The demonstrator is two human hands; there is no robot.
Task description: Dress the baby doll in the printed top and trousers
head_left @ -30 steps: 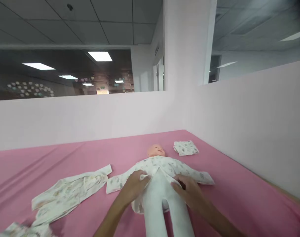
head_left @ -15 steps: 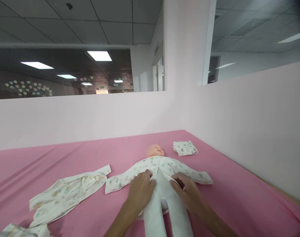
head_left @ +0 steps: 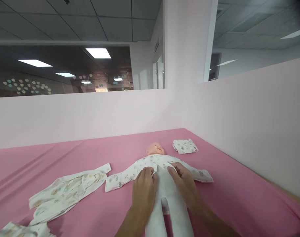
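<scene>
A baby doll (head_left: 166, 187) with a white cloth body lies on its back, its head pointing away from me. It wears a white baby shirt (head_left: 145, 162) with a small print, sleeves spread wide to both sides. My left hand (head_left: 145, 187), fingers curled, pinches the shirt's front edge at the left of the belly. On the other side, my right hand (head_left: 183, 181) has the opposite front edge between thumb and fingers. The doll's legs stretch toward me between my forearms. Fingers partly hide the gripped cloth.
Pink sheeting (head_left: 95, 204) covers the surface. Printed baby clothing (head_left: 68, 194) lies spread on the left, with another crumpled printed cloth (head_left: 24, 230) at the lower left. A folded printed cloth (head_left: 185, 146) rests beyond the right sleeve. White walls (head_left: 90, 118) with windows border the back and right.
Both hands have moved up the doll's body toward the chest, drawing the shirt's front edges with them. The view has tilted down very slightly; the other clothes stay put.
</scene>
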